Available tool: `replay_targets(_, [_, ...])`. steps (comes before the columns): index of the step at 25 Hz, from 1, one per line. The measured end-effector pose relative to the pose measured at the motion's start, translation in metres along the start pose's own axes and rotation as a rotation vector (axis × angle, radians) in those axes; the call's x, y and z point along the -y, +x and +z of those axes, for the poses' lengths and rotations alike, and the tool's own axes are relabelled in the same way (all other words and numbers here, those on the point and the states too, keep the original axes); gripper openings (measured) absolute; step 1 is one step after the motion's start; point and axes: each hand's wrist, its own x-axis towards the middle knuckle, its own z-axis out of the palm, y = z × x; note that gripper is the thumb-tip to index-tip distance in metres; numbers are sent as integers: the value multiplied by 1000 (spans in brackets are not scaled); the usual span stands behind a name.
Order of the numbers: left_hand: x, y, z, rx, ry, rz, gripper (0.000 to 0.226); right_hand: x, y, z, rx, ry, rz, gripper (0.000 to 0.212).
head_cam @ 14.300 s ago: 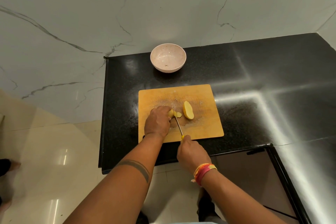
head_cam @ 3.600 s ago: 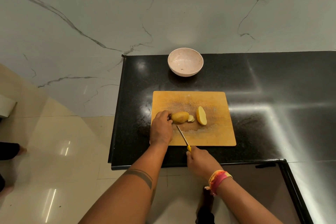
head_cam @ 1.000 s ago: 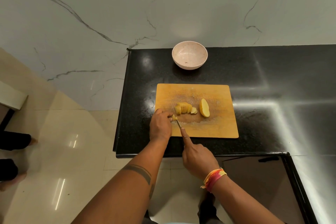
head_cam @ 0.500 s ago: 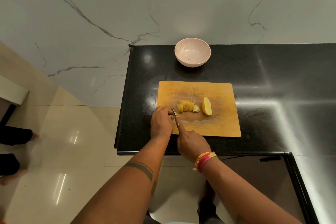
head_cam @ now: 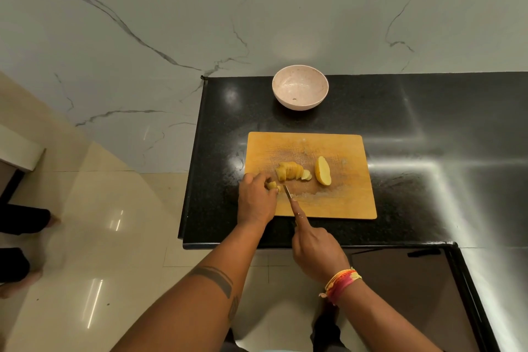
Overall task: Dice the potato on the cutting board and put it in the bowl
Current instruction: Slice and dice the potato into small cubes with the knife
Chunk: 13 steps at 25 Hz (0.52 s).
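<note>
A wooden cutting board (head_cam: 343, 203), rectangular with rounded corners and scuffed pale in the middle, lies on a glossy black speckled stone counter (head_cam: 414, 128). The left hand (head_cam: 255, 200) sits at the board's near left edge, its fingers curled around a small yellow potato piece (head_cam: 272, 185) and pinning it to the wood. The right hand (head_cam: 315, 251) grips a knife (head_cam: 288, 193), forefinger stretched along the spine, with the thin blade angled down just beside that piece; the handle is hidden in the fist. A braided orange and pink wristband (head_cam: 341, 283) circles the right wrist. Just beyond the held piece, a row of potato slices (head_cam: 291, 171) leans together like fallen tiles, skins showing on top. To their right, slightly apart, a potato half (head_cam: 323, 171) lies with its smooth pale cut face showing. Farther back on the counter, near the veined white marble wall (head_cam: 200, 23), stands a round pinkish speckled bowl (head_cam: 300, 91), well apart from the board.
</note>
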Motion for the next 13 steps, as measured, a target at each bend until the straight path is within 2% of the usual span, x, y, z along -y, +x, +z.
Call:
replay_targets(9, [-8,-4,5,-32,99,94,35,-13,6,0,-25,38,5,74])
replay_targets(13, [-5,-1,4,9,152,143,26,-12,10,-2,-34,43,-8,73])
